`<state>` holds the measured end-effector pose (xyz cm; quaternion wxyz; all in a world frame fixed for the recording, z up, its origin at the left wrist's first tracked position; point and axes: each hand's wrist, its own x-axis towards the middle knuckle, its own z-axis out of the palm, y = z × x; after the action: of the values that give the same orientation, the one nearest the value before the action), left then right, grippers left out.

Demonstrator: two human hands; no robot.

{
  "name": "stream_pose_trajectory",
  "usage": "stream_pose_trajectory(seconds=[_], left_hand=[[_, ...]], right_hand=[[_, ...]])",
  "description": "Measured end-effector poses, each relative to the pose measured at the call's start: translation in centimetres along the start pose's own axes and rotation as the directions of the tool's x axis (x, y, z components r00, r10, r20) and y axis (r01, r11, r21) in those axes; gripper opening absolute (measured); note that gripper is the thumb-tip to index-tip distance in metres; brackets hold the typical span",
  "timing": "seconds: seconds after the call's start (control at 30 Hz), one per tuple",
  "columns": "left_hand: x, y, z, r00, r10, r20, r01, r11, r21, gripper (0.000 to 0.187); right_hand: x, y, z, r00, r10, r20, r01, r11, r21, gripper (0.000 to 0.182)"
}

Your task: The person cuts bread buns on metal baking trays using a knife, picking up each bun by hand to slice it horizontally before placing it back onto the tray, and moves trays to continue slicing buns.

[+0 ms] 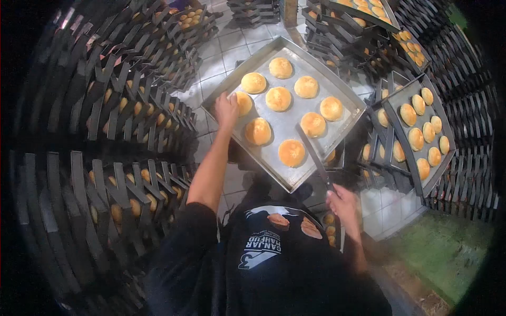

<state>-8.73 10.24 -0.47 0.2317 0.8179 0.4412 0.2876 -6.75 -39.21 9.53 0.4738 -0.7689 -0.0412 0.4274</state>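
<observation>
Bun [243, 103]: on baking tray [337, 138], under left hand [226, 109], fingers curled on it.
Scraper [314, 154]: gripped in closed right hand [341, 203], blade on tray.

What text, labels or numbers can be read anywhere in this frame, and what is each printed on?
"GANJAR MAHFUD", upside down to the camera, on the person's black shirt.
"3", large, beside those words on the shirt's print.
A smaller line of print under them is too small to read.
No text is legible on the tray, the buns, the blade in the right hand or the stacked trays.
</observation>
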Motion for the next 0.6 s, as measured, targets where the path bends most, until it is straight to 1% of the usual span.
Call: stream_pose_trajectory(seconds=[0.03, 0.07, 0.1, 0.13, 0.2, 0.23, 0.3, 0.33, 0.37, 0.4, 0.43, 0.47, 0.5, 0.53, 0.57, 0.6], left_hand=[[0.6, -0.6, 0.4, 1.0, 0.003, 0.004, -0.003, 1.0, -0.003, 0.048], [1.4, -0.9, 1.0, 0.987, -0.077, 0.141, 0.072, 0.996, 0.045, 0.054], [1.9, -0.2, 0.7, 0.95, -0.159, 0.269, 0.136, 0.985, 0.102, 0.06], [2.0, 0.3, 0.3, 0.951, -0.151, 0.27, 0.129, 0.987, 0.098, 0.06], [1.6, 1.4, -1.2, 0.859, -0.155, 0.488, 0.172, 0.985, 0.01, 0.074], [1.0, 0.8, -0.5, 0.863, -0.147, 0.484, 0.165, 0.986, 0.006, 0.074], [-1.1, 0.2, 0.9, 0.887, 0.024, 0.461, 0.027, 0.994, -0.104, 0.08], [-2.4, 1.1, 0.5, 0.9, 0.089, 0.426, -0.066, 0.995, -0.068, 0.074], [-2.8, 1.5, 0.4, 0.903, 0.095, 0.419, -0.073, 0.995, -0.069, 0.074], [-3.1, 1.1, 0.9, 0.903, 0.048, 0.427, 0.085, 0.954, -0.288, 0.067], [-3.3, 1.7, 0.7, 0.895, 0.007, 0.447, 0.236, 0.842, -0.486, 0.059], [-3.4, 2.1, 0.5, 0.898, 0.011, 0.439, 0.228, 0.842, -0.489, 0.059], [-3.4, 3.6, -0.9, 0.874, 0.001, 0.486, 0.376, 0.633, -0.677, 0.055], [-3.6, 4.8, -2.0, 0.847, 0.008, 0.532, 0.493, 0.364, -0.791, 0.051], [-3.8, 5.9, -3.0, 0.854, 0.004, 0.521, 0.483, 0.367, -0.795, 0.051], [-4.1, 6.9, -3.8, 0.814, -0.036, 0.58, 0.58, 0.104, -0.808, 0.053]], right_hand=[[0.1, -0.3, 0.6, 1.0, -0.022, -0.004, 0.022, 0.998, 0.053, 0.037], [0.2, -0.6, 1.0, 0.999, -0.049, -0.011, 0.05, 0.993, 0.107, 0.038], [0.4, -0.9, 1.2, 0.998, -0.055, -0.019, 0.056, 0.992, 0.11, 0.038], [0.4, -1.0, 1.5, 0.999, -0.041, -0.013, 0.042, 0.991, 0.13, 0.039], [0.6, -1.1, 1.9, 0.999, -0.035, -0.011, 0.036, 0.987, 0.154, 0.039], [0.8, -1.1, 2.1, 0.998, -0.054, -0.016, 0.056, 0.983, 0.176, 0.039], [1.4, -1.4, 2.7, 0.996, -0.083, -0.02, 0.086, 0.976, 0.2, 0.039], [1.9, -2.0, 3.2, 0.995, -0.102, -0.017, 0.103, 0.976, 0.19, 0.04], [2.5, -2.6, 3.7, 0.993, -0.12, -0.013, 0.12, 0.976, 0.181, 0.041], [3.4, -2.7, 4.2, 0.99, -0.137, -0.019, 0.138, 0.977, 0.163, 0.042], [3.8, -3.5, 4.8, 0.989, -0.144, -0.021, 0.146, 0.975, 0.165, 0.042], [4.2, -4.4, 5.5, 0.973, -0.225, -0.051, 0.231, 0.959, 0.167, 0.042], [4.7, -5.3, 6.0, 0.95, -0.304, -0.077, 0.313, 0.935, 0.167, 0.042], [4.8, -6.6, 5.9, 0.936, -0.35, -0.047, 0.353, 0.931, 0.092, 0.042], [4.9, -7.4, 6.2, 0.933, -0.359, -0.037, 0.361, 0.928, 0.095, 0.042], [5.0, -8.0, 6.6, 0.908, -0.415, -0.052, 0.418, 0.903, 0.1, 0.041]])
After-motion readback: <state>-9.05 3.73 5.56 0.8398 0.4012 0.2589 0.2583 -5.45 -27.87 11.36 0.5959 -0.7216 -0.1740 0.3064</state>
